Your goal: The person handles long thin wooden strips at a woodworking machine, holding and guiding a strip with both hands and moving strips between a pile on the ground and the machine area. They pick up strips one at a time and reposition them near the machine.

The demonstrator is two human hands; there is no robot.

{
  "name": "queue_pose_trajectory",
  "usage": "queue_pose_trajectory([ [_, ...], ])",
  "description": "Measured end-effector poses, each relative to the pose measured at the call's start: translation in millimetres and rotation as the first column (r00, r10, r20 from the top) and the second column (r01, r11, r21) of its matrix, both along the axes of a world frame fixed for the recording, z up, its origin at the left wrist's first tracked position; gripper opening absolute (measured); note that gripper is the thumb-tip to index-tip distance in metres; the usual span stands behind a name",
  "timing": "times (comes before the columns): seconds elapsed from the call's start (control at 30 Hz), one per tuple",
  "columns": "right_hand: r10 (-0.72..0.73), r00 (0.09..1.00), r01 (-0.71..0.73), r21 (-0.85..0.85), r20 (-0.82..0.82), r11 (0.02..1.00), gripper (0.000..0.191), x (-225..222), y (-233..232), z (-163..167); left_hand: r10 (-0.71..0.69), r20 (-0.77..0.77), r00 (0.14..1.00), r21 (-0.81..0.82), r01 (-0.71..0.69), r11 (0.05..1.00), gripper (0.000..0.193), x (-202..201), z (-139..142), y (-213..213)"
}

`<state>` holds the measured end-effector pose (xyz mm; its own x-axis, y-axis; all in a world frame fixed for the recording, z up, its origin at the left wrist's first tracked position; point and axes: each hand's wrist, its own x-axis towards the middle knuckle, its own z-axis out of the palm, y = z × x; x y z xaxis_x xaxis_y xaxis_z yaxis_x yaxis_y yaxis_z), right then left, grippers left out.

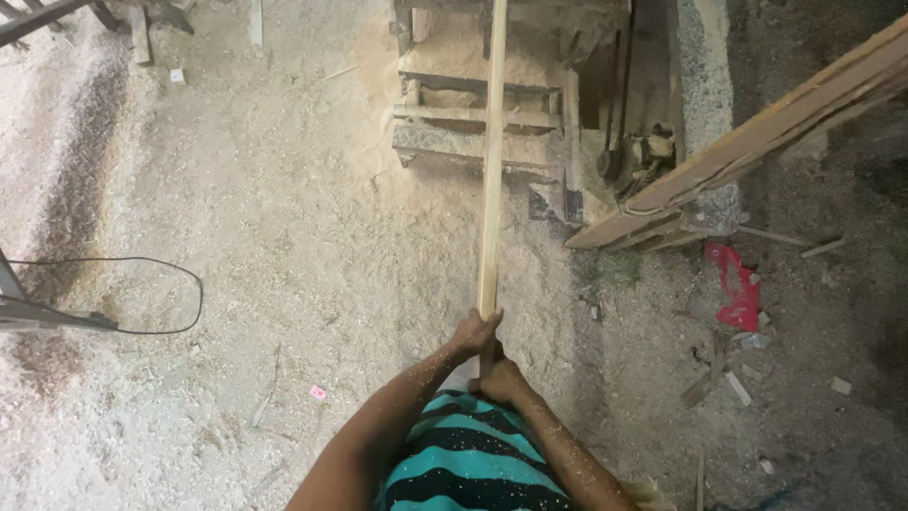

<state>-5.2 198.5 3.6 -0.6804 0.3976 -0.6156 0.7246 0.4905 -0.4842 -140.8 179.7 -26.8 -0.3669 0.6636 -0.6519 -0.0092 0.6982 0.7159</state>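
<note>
Hands, left hand [473,333] and right hand [497,377], clamp the wood strip [492,161]; its far end could snag on the dusty machine [478,114] and kick back

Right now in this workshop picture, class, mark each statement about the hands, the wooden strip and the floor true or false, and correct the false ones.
1. Both hands grip the near end of a long wooden strip. True: the left hand sits just ahead of the right hand.
2. The strip points towards a sawdust-covered machine. True.
3. The floor is bare tile. False: sawdust and shavings cover it.
4. A black cable loops on the floor at the left. True.
5. The red scrap lies left of the strip. False: it lies to the right.
</note>
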Motion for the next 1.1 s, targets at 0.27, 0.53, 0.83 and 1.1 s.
queue_pose_trajectory([
  [0.27, -0.366, 0.927, 0.374, -0.203, 0.078, 0.905, 0.106, -10.0, -9.8, 34.9, 0.017, 0.003, 1.000, 0.087, -0.017, 0.996, 0.097, -8.6, 3.5, -5.8],
  [0.53, -0.255, 0.960, 0.273, -0.181, 0.118, 0.945, 0.106, -7.2, -8.9, 18.1, -0.106, -0.040, 0.994, 0.074, 0.109, 0.991, 0.095, -8.7, -14.3, -5.4],
  [0.83, -0.158, 0.982, 0.150, -0.085, -0.104, 0.985, 0.112, -13.3, 12.0, -21.4, -0.171, -0.177, 0.969, 0.014, 0.176, 0.984, 0.091, -29.7, -0.2, 2.3],
  [1.1, -0.134, 0.984, 0.128, -0.056, -0.119, 0.990, 0.120, -26.2, 28.8, -11.0, -0.199, -0.249, 0.948, -0.039, 0.196, 0.980, 0.095, -35.8, -16.3, 29.7],
])
